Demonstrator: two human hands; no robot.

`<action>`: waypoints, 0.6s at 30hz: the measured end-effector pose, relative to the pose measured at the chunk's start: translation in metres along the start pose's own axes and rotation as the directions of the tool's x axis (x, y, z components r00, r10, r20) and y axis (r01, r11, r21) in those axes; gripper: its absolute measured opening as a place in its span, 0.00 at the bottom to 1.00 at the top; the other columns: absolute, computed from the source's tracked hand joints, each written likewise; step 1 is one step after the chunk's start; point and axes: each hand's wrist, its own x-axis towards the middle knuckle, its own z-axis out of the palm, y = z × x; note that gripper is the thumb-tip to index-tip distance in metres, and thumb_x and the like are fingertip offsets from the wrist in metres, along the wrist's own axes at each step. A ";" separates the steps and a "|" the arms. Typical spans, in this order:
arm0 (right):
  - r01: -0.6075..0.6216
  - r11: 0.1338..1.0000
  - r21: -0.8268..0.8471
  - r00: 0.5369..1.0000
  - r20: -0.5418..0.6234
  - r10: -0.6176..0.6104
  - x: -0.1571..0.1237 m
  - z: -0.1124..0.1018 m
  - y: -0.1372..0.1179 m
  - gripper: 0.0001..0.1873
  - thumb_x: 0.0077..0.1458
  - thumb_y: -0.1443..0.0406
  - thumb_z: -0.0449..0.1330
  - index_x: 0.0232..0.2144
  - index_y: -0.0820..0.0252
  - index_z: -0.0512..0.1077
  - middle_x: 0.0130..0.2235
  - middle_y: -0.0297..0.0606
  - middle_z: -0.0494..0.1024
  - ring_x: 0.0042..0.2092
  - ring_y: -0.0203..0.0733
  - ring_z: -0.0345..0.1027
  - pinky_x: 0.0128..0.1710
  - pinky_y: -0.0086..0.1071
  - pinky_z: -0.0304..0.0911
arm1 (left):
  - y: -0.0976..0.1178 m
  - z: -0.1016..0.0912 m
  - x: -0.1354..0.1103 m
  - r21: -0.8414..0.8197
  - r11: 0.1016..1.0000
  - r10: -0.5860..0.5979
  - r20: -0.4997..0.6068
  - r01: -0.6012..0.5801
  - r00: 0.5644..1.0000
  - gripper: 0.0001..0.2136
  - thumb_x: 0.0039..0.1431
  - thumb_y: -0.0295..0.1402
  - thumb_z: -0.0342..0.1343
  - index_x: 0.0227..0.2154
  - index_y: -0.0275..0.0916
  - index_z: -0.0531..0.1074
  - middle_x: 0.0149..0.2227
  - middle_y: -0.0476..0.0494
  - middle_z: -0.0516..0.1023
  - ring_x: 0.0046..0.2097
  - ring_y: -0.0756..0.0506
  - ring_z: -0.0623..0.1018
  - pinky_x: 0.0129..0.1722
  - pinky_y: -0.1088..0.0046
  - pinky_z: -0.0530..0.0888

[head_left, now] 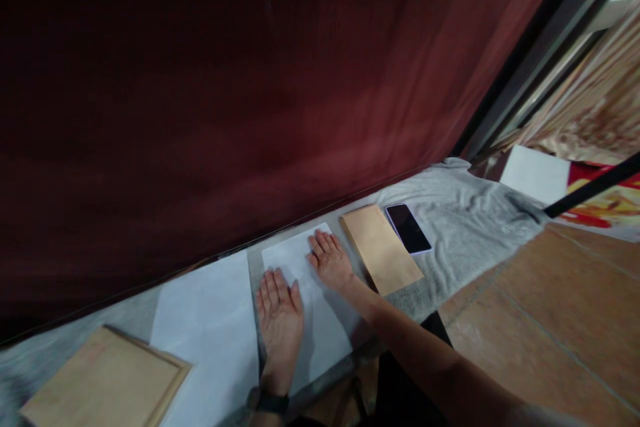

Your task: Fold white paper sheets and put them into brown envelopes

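Note:
My left hand (pixel 281 320) is open, its fingers stretched out and the thumb apart, at the left edge of a white sheet of paper (pixel 323 337). On the upper right part of the same sheet, my right hand (pixel 331 261) lies flat with its fingers spread a little. Neither hand holds anything. A larger white sheet (pixel 210 320) lies just left of my left hand. To the right of my right hand is a stack of brown envelopes (pixel 383 247).
A dark phone (pixel 409 229) lies beside the envelopes. Another brown stack (pixel 105 380) overlaps the larger sheet at lower left. Grey cloth (pixel 463 213) covers the narrow surface, and a dark red curtain-like panel (pixel 280 93) rises behind it. Floor tiles (pixel 550 320) show at right.

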 end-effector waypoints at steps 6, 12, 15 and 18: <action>0.088 0.990 0.110 0.996 0.000 -0.088 -0.050 -0.007 -0.036 0.27 0.72 0.62 0.46 0.67 0.70 0.60 0.70 0.51 0.58 0.71 0.48 0.50 0.69 0.45 0.50 | 0.021 -0.014 -0.055 0.018 0.986 0.165 0.109 -0.168 0.980 0.28 0.66 0.29 0.42 0.68 0.27 0.53 0.69 0.27 0.59 0.71 0.35 0.57 0.69 0.47 0.56; 0.155 0.983 0.098 0.988 -0.034 -0.152 -0.128 -0.015 -0.033 0.28 0.71 0.57 0.50 0.67 0.63 0.60 0.69 0.46 0.62 0.69 0.47 0.55 0.69 0.45 0.50 | 0.022 -0.018 -0.062 0.038 0.986 0.156 0.087 -0.160 0.984 0.30 0.66 0.27 0.40 0.70 0.29 0.47 0.70 0.29 0.59 0.72 0.38 0.57 0.70 0.50 0.56; 0.150 0.988 0.039 0.987 -0.057 -0.148 -0.142 -0.023 -0.015 0.28 0.70 0.58 0.52 0.67 0.64 0.62 0.68 0.47 0.61 0.69 0.49 0.55 0.69 0.46 0.51 | 0.015 -0.022 -0.065 0.012 0.990 0.139 0.052 -0.140 0.989 0.29 0.69 0.33 0.40 0.70 0.28 0.49 0.68 0.26 0.61 0.70 0.36 0.61 0.67 0.50 0.61; 0.173 0.985 0.015 0.984 -0.047 -0.172 -0.151 -0.032 -0.002 0.29 0.69 0.60 0.53 0.68 0.64 0.60 0.69 0.48 0.61 0.69 0.51 0.55 0.68 0.47 0.52 | 0.007 -0.027 -0.075 0.004 0.992 0.128 0.052 -0.129 0.990 0.29 0.71 0.38 0.41 0.69 0.25 0.51 0.67 0.23 0.62 0.69 0.34 0.63 0.66 0.50 0.63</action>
